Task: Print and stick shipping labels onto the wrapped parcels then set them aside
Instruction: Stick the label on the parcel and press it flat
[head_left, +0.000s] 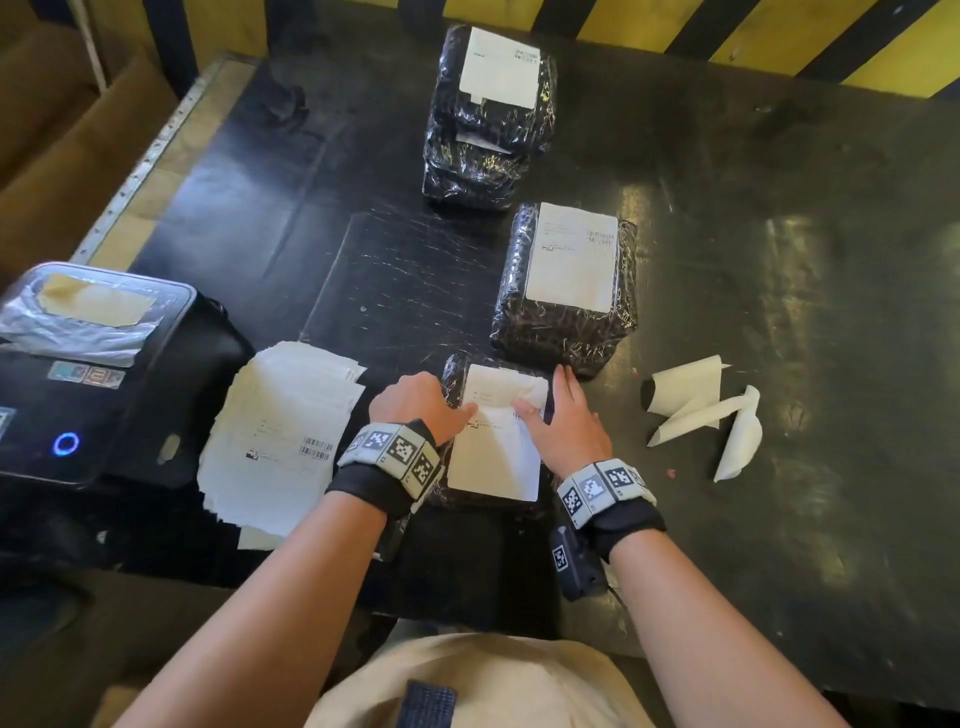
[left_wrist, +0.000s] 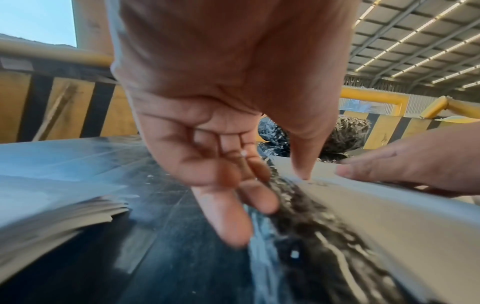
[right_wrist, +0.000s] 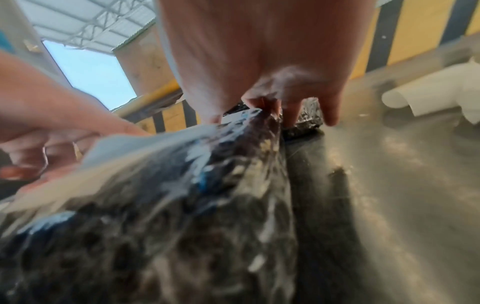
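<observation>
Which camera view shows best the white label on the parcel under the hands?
The head view: the label shows from above, nearly whole, on the near black parcel, with both hands on its far part. The left wrist view shows only a blurred grey edge of it; the right wrist view a blurred white strip.

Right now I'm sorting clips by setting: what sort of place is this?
Likely a warehouse packing station: a label printer, labelled black-wrapped parcels, yellow-and-black hazard barriers, and a high metal-truss roof.

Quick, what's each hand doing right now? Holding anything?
Left hand: open, thumb pressing the label onto the parcel.
Right hand: open, fingers straight, pressing the same label.
</observation>
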